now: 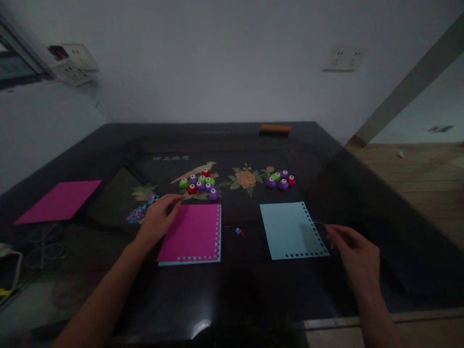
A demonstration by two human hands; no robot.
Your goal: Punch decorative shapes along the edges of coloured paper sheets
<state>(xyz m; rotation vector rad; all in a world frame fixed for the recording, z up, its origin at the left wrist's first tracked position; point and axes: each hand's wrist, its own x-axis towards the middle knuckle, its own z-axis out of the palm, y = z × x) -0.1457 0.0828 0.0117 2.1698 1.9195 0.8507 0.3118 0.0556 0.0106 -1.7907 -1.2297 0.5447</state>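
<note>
My right hand (pixel 328 229) pinches a thin pale strand (pixel 319 223) by the punched blue sheet (pixel 290 229); my left hand (pixel 182 198), grip indeterminable, is at the pink sheet (pixel 194 232).

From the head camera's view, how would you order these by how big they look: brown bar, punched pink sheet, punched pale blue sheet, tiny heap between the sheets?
1. Punched pink sheet and punched pale blue sheet: too alike to rank
2. Brown bar, at the back
3. Tiny heap
</note>
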